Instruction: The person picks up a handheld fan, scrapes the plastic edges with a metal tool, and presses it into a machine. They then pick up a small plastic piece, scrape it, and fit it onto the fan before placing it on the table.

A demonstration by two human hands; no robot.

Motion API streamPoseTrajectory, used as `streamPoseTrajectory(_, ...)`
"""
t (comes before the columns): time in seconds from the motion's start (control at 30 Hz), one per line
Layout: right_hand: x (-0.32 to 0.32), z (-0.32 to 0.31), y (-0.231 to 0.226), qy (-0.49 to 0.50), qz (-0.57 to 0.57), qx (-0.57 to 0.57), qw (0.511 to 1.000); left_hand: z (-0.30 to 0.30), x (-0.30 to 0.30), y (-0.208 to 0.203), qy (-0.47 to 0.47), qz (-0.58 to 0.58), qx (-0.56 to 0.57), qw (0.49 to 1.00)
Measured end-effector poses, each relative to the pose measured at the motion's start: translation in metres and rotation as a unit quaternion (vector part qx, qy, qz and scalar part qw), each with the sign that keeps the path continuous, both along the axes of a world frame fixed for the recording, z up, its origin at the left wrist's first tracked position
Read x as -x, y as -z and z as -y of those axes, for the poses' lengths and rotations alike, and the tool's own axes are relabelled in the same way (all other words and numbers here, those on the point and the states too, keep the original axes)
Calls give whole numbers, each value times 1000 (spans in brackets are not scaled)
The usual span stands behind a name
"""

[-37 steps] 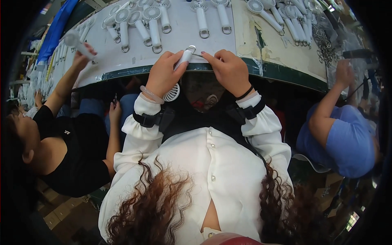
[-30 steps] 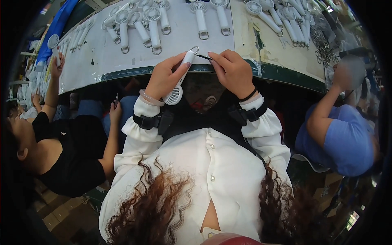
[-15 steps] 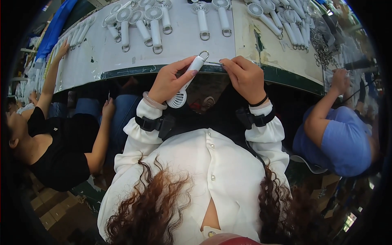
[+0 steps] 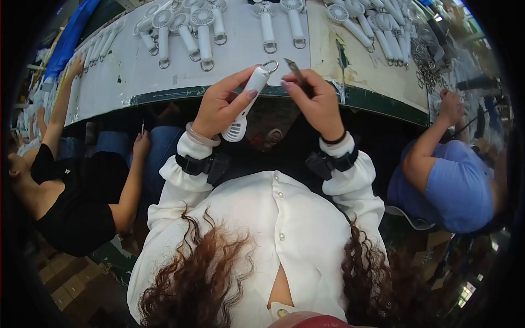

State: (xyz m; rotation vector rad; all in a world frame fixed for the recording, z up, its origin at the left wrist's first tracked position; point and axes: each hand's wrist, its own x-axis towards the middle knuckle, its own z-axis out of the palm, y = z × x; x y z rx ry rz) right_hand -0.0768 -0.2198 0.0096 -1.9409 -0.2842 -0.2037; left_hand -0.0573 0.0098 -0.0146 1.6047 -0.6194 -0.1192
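Note:
My left hand (image 4: 227, 101) is closed around a white handheld fan (image 4: 256, 82). The fan tilts with its round grille (image 4: 235, 130) down toward me and its base up and away. A metal ring (image 4: 270, 66) stands out from that base. To the right of it, my right hand (image 4: 317, 101) grips what looks like a pair of metal tweezers (image 4: 294, 70), slanting up and left. Part of the tool is hidden in the fingers, and it is apart from the ring.
Several white fans (image 4: 203, 38) with metal rings lie across the white tabletop (image 4: 153, 82). More fans (image 4: 385, 38) are heaped at the right, beside a pile of metal rings (image 4: 429, 74). Co-workers sit at my left (image 4: 82, 202) and right (image 4: 459, 186). The dark green table edge (image 4: 377, 104) is chipped.
The tweezers have come away from the ring and now point upward. My right hand has turned and dropped slightly. My left hand still holds the fan in nearly the same place.

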Motion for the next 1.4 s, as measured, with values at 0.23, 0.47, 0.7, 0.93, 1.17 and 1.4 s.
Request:
streamPoseTrajectory(0.23, -3, -14, 1, -47, -1, -118, 992, 4, 4, 2, -3, -49, 41, 998)
streamPoseTrajectory(0.47, -5, -15, -6, -66, 12, -109, 992, 3, 3, 1, 11, -45, 4, 999)
streamPoseTrajectory(0.7, -10, -10, -4, -105, 44, -88, 990, 5, 4, 3, 33, -72, 7, 997)
streamPoseTrajectory(0.93, -17, -1, 0, -131, 77, -37, 988, 4, 5, -1, 63, -113, 16, 991)
streamPoseTrajectory(1.17, -22, -1, 8, -110, 90, -129, 981, 5, 5, -5, 74, -100, -8, 992)
streamPoseTrajectory(1.4, -19, -16, 8, -103, -94, -150, 979, 11, 1, -3, 65, -154, -13, 986)
